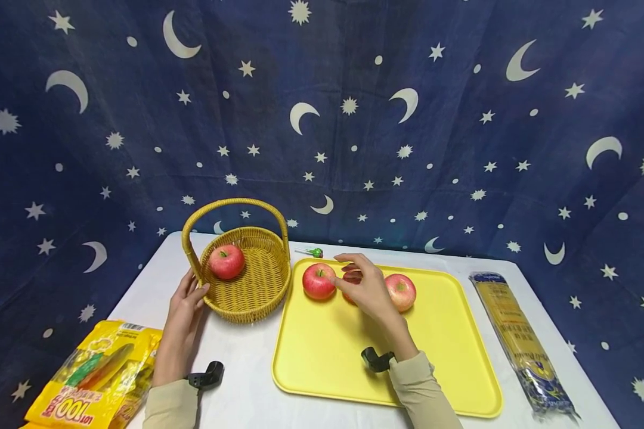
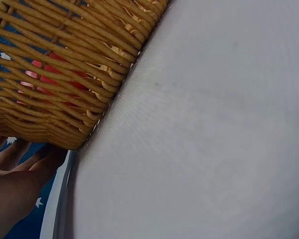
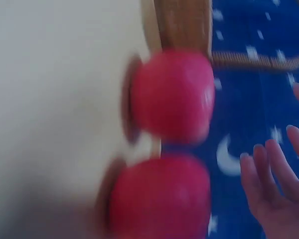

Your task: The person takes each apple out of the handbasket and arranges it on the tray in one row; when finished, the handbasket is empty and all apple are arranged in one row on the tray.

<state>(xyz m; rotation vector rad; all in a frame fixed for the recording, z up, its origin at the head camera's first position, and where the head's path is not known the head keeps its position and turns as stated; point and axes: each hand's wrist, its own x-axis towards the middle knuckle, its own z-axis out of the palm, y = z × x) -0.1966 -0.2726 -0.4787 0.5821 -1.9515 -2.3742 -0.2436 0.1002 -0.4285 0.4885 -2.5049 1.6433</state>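
Observation:
A wicker basket [image 1: 247,292] with a tall arched handle stands on the left, one red apple [image 1: 227,261] inside it. My left hand [image 1: 183,310] holds the basket's left side near the handle's base; in the left wrist view its fingertips go behind the woven wall. On the yellow tray [image 1: 343,363] lie three red apples: a left one [image 1: 319,282], a right one [image 1: 401,292] and one between, mostly covered by my right hand [image 1: 367,289]. That hand hovers over them, fingers spread and bent. In the right wrist view, a gap separates its fingers from two blurred apples [image 3: 172,97].
A green-wrapped lollipop [image 1: 315,252] lies behind the tray. Long pasta in a packet [image 1: 515,339] lies right of it. Yellow candy bags [image 1: 93,375] sit at the front left. A dark blue star-patterned cloth [image 1: 349,143] hangs behind the white table [image 1: 241,369].

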